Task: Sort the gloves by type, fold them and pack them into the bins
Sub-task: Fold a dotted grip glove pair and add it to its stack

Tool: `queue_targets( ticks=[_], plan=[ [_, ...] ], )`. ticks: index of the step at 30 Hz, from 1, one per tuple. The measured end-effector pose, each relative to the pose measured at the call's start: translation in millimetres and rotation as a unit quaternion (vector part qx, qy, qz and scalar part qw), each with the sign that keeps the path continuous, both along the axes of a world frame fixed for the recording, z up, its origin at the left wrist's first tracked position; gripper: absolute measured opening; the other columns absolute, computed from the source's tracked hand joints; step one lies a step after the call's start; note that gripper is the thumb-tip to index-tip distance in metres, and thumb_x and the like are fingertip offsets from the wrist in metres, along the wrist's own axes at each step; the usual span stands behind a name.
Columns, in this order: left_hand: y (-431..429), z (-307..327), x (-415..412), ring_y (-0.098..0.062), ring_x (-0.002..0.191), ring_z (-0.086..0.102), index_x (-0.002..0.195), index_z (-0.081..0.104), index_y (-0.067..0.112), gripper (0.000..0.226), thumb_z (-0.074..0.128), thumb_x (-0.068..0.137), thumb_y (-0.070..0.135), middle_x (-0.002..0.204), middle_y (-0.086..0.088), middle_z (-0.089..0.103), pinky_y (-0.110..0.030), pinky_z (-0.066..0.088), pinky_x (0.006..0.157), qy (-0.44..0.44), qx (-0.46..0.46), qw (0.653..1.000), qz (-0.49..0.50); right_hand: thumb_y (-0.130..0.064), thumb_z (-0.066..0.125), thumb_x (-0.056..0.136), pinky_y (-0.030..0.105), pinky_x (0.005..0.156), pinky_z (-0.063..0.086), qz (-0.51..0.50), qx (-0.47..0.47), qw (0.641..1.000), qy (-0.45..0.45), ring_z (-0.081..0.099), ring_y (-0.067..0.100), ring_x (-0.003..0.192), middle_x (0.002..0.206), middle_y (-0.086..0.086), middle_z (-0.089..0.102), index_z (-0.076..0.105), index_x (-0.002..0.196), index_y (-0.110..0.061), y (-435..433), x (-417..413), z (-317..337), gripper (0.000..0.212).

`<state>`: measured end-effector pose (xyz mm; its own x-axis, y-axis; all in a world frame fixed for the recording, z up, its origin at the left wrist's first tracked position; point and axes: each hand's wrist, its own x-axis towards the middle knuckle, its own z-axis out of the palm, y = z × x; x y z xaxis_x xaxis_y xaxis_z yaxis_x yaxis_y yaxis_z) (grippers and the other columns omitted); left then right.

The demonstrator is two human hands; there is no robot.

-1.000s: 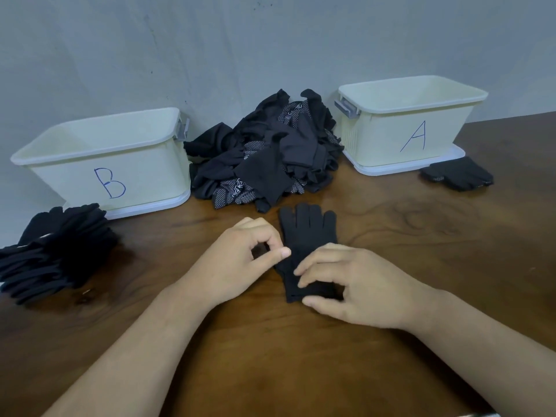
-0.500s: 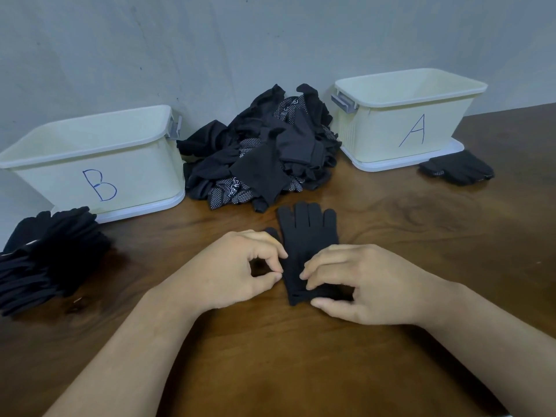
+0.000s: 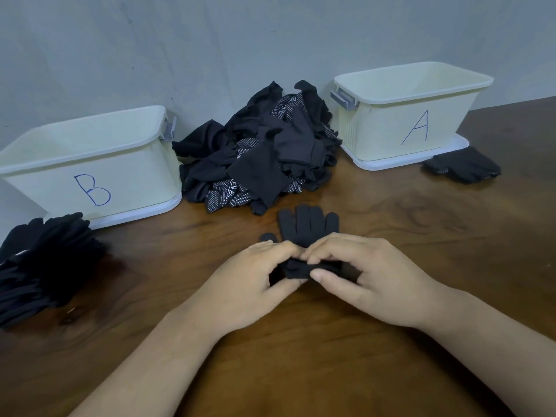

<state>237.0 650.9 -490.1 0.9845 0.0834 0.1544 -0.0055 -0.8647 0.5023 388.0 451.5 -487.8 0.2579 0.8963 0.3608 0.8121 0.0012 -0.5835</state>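
Early going here. A plain black glove point(image 3: 307, 225) lies flat mid-desk, its fingers pointing at the wall. The left hand point(image 3: 249, 281) and right hand point(image 3: 370, 278) each have a closed grip on its cuff end, thumb and fingertips pinching the cuff, which is bunched up toward the glove's fingers. I'd call the fold begun, not finished.

A dark stack point(image 3: 45, 260) sits in front of bin B point(image 3: 135, 182), and a smaller lot point(image 3: 463, 167) sits beside bin A point(image 3: 382, 136). Nothing shows inside either bin, as far as the rims allow. The big mixed pile point(image 3: 264, 155), plain and dotted, waits between the bins.

Room? There's bare desk point(image 3: 451, 251) to the right and near the person. The dark stack runs off the picture's left edge, and the mixed pile sits just beyond the glove's tips.
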Motion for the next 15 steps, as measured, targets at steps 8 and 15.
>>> queue_targets(
  ticks=[8,15],
  plan=[
    [-8,7,0,0.005,0.083,0.067,0.113,0.066,0.043,0.01,0.058,0.107,0.045,0.098,0.022,0.073,-0.017,0.046,0.07,-0.05,-0.11,0.991,0.058,-0.052,0.074,0.093,0.024,0.098,0.051,-0.05,-0.063,0.997,0.003,0.059,-0.001,0.119,0.121,-0.026,0.065,0.063,0.132,-0.044,3,27,-6,0.042],
    [-14,12,0,0.01,0.09,0.069,0.126,0.064,0.043,0.021,0.06,0.107,0.036,0.104,0.034,0.073,-0.006,0.043,0.069,-0.065,-0.143,0.983,0.095,-0.04,0.079,0.095,0.025,0.065,0.049,0.031,-0.084,0.996,0.015,0.065,0.012,0.074,0.079,-0.016,0.065,0.066,0.076,-0.057,33,53,11,0.029]
  ],
)
